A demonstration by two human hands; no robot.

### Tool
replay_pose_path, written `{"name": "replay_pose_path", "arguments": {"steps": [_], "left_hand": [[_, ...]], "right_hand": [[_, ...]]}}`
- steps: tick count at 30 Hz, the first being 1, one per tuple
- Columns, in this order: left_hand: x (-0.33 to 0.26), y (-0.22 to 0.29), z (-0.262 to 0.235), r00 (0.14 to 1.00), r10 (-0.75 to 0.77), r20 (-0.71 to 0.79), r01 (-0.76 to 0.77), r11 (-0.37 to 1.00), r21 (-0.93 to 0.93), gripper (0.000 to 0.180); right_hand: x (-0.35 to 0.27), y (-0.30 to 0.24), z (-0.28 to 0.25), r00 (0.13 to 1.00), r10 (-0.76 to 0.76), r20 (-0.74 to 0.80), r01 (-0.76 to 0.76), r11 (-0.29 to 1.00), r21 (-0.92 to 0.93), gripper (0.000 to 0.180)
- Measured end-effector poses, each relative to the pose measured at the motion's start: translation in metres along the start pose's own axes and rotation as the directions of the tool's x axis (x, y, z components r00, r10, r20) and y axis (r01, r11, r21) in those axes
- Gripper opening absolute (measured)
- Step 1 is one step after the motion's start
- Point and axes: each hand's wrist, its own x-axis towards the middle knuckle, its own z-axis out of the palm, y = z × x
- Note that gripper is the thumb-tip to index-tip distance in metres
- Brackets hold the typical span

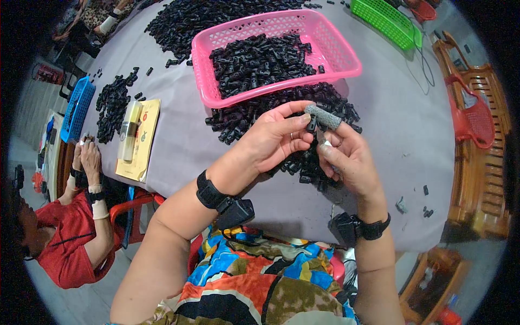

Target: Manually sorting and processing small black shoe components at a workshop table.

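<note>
My left hand point(276, 136) pinches a small black plastic part point(311, 125) between thumb and fingertips. Close against it is my right hand point(351, 160), its index finger wearing a grey knitted finger sleeve point(324, 116) that reaches over the part. The right thumb and other fingers are curled together, with a bit of white at the thumb tip; what they hold is hidden. Beneath both hands spreads a heap of similar black parts point(230, 120). Just beyond it stands a pink plastic basket point(342, 57), partly filled with more of them.
Left of me lie a yellow booklet point(146, 143) and a smaller pile point(111, 105). A co-worker in red point(70, 244) sits at the left edge by a blue basket point(78, 111). A green basket point(387, 23) stands far right, beside a wooden bench point(485, 189) and red chair point(471, 116).
</note>
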Motion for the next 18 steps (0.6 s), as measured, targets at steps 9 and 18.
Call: {"name": "replay_pose_path", "arguments": {"steps": [9,18], "left_hand": [[-0.0011,0.0005,0.0058,0.997,-0.019,0.073,0.016,0.999,0.046,0.045],[0.0007,-0.0018,0.0037,0.997,-0.043,0.071,0.045,0.999,-0.017,0.041]], "right_hand": [[-0.0002,-0.0016,-0.0007,0.998,0.057,-0.005,-0.057,0.998,-0.007,0.05],[-0.0005,0.0025,-0.0035,1.0,0.015,0.024,-0.015,1.0,-0.019,0.05]]}}
